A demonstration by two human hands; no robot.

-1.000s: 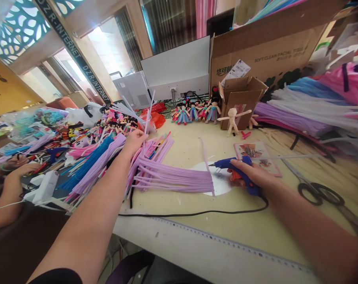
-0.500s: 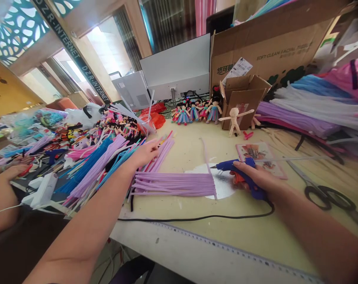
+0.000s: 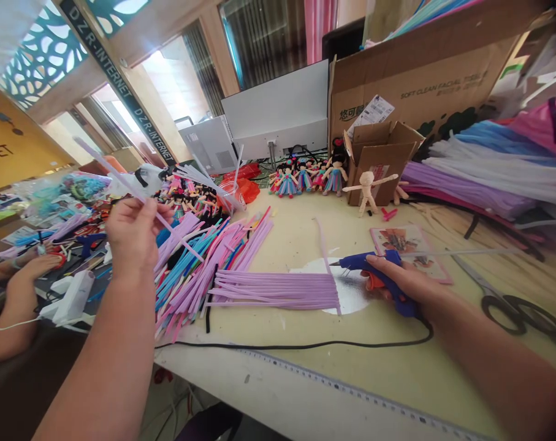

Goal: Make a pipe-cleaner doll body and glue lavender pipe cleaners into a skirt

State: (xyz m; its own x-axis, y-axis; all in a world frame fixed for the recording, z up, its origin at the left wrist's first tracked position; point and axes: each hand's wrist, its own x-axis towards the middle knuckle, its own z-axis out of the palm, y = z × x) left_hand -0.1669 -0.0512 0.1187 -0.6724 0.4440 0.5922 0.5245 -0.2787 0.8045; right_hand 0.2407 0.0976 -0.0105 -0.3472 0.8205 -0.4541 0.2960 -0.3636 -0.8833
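My left hand [image 3: 137,236] is raised at the left, its fingers pinched round a lilac pipe cleaner [image 3: 110,166] that slants through the grip. Below and beside it lies a pile of coloured pipe cleaners [image 3: 199,269]. My right hand [image 3: 401,278] grips a blue hot glue gun [image 3: 367,262], its nozzle pointing left. Under the nozzle, a row of lilac pipe cleaners [image 3: 273,289] lies side by side, their right ends along one crosswise lilac pipe cleaner [image 3: 322,242]. A silvery round sheet [image 3: 354,297] shows beneath those ends.
Scissors [image 3: 502,303] and a picture card [image 3: 409,251] lie at the right. A bare beige doll figure [image 3: 366,191] leans by a small carton [image 3: 379,156]; finished dolls [image 3: 300,176] stand behind. The black cord [image 3: 296,347] crosses in front. Another person's hand [image 3: 41,266] works at far left.
My left hand has moved left and up from the pile, now with a lilac pipe cleaner in its fingers. My right hand with the glue gun stays nearly in place; the view has shifted slightly.
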